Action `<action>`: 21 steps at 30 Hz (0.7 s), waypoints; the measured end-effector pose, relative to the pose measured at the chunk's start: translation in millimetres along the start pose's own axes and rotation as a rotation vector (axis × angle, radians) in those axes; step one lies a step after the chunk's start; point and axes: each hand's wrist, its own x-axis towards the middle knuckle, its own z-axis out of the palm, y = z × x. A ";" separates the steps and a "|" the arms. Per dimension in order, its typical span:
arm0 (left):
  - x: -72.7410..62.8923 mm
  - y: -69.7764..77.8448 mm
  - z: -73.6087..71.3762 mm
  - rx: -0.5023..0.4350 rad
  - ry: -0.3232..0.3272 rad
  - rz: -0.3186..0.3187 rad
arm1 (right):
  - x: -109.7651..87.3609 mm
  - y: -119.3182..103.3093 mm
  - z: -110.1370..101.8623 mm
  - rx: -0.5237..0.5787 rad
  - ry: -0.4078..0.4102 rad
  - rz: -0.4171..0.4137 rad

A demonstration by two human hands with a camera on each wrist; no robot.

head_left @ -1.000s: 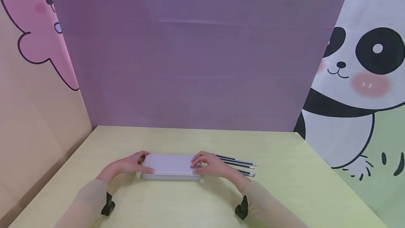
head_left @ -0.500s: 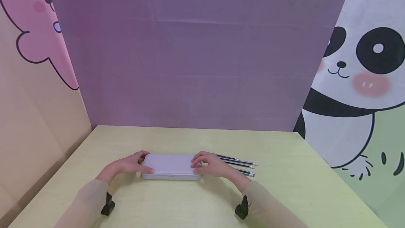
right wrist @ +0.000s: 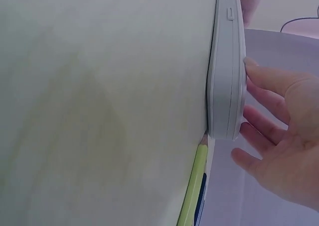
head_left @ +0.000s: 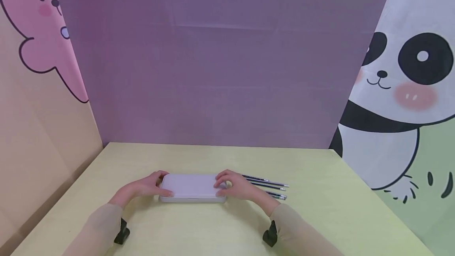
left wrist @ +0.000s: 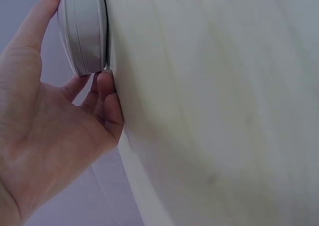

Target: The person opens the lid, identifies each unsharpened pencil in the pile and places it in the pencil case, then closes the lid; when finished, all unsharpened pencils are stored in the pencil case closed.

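A pale lilac-white pencil case (head_left: 193, 187) lies on the table with its lid down. My left hand (head_left: 143, 187) grips its left end: the thumb lies on the lid near the front corner, and in the left wrist view the curled fingers are at the end wall, low by the table. On the other end, my right hand (head_left: 236, 185) rests its thumb and slightly bent fingers on the lid's edge. The right wrist view shows the case's front clasp (right wrist: 230, 13) and a light green pencil (right wrist: 194, 186) whose tip is right at the case's corner.
Several dark, striped pencils (head_left: 275, 185) lie to the right of the case, partly hidden behind my right hand and wrist. A purple backdrop (head_left: 220, 70) rises at the table's (head_left: 199, 228) far edge. Side walls carry cartoon animals.
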 end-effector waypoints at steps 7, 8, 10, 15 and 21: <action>-0.2 2.5 1.1 0.016 0.012 -0.012 | 0.8 0.6 -1.5 -0.027 -0.002 -0.012; 0.0 2.4 1.2 0.017 0.011 -0.013 | 0.6 0.9 -1.5 -0.028 -0.002 -0.011; 0.4 2.4 1.4 0.020 0.010 -0.011 | 0.2 1.2 -2.0 -0.032 -0.004 -0.009; 1.8 2.0 2.2 0.025 0.011 -0.007 | 0.2 2.5 -3.7 -0.052 0.006 -0.022; 4.6 1.0 2.4 0.049 0.017 0.000 | 0.4 5.7 -6.1 -0.091 0.012 -0.039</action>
